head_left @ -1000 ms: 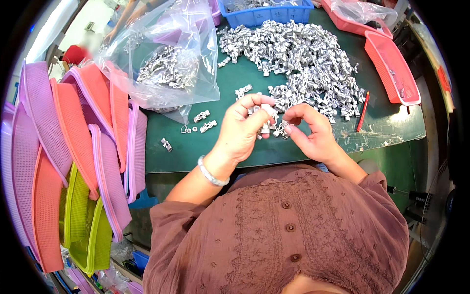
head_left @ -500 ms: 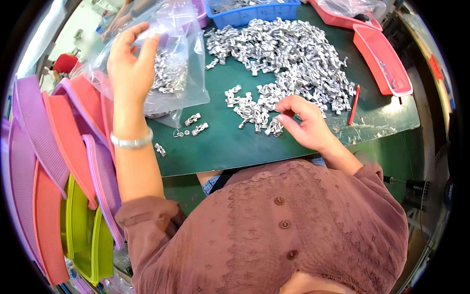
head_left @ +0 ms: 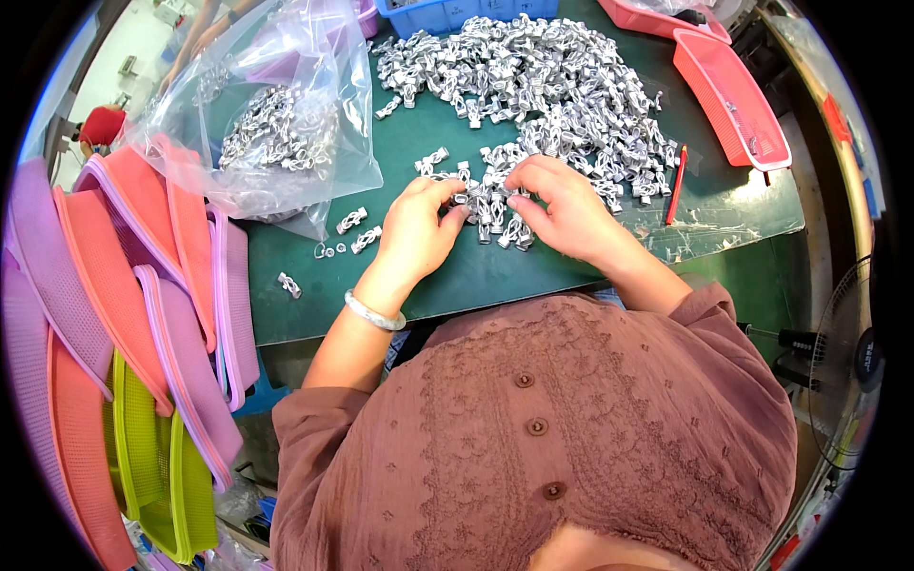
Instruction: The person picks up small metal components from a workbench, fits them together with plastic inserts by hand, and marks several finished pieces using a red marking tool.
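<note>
Small silver metal link pieces lie in a loose cluster on the green table, between my two hands. My left hand is at the cluster's left edge, fingers bent and thumb apart from the forefinger. From the right, my right hand reaches in at the near edge, its thumb and bent forefinger apart beside the pieces. No piece shows clearly gripped in either hand; some fingertips are partly hidden. Behind them spreads a large heap of the same pieces. A clear plastic bag on the left holds more of them.
A few single pieces and small rings lie left of my left hand. A red pencil and pink basket sit right. A blue basket stands behind the heap. Purple, pink and green baskets are stacked left, beside the table.
My left hand has come down and right from the bag to the cluster. My right hand has shifted slightly left and stays at the cluster. The whole view has shifted a little.
</note>
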Tool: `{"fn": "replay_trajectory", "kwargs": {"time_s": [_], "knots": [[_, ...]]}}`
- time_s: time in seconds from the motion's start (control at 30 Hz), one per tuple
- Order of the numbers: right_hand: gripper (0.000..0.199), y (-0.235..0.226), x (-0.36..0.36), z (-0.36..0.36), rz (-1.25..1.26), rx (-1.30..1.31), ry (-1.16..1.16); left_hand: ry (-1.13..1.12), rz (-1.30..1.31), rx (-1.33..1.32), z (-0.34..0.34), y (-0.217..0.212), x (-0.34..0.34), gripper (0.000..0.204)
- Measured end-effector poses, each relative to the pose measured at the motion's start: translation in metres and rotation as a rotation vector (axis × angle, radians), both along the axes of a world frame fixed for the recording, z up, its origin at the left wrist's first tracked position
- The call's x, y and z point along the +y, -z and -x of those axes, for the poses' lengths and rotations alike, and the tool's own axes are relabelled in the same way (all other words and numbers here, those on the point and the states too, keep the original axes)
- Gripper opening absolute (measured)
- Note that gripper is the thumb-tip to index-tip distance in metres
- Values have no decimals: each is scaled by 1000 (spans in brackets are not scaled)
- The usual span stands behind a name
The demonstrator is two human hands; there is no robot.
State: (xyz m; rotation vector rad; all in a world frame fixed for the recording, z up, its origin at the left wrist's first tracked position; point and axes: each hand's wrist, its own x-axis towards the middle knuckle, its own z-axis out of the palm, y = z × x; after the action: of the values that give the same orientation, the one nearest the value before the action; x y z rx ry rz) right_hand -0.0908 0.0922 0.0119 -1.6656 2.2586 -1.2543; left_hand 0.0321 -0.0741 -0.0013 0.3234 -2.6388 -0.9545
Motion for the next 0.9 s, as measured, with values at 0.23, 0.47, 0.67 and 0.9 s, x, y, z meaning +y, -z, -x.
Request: {"fn": "replay_trajectory", "kwargs": {"time_s": [0.23, 0.47, 0.67, 0.9], "knots": [[14, 5, 0, -1, 12, 2, -28, -47, -213, 152, 1, 5, 5, 14], [21, 2, -3, -5, 64, -304, -71, 23, -797, 207, 5, -15, 21, 15], [22, -1, 1, -3, 50, -1195, -286, 182, -1023, 107, 4, -24, 22, 19], [12, 5, -2, -6, 175, -1342, -282, 219, -1117, 231, 6, -27, 35, 26]]}}
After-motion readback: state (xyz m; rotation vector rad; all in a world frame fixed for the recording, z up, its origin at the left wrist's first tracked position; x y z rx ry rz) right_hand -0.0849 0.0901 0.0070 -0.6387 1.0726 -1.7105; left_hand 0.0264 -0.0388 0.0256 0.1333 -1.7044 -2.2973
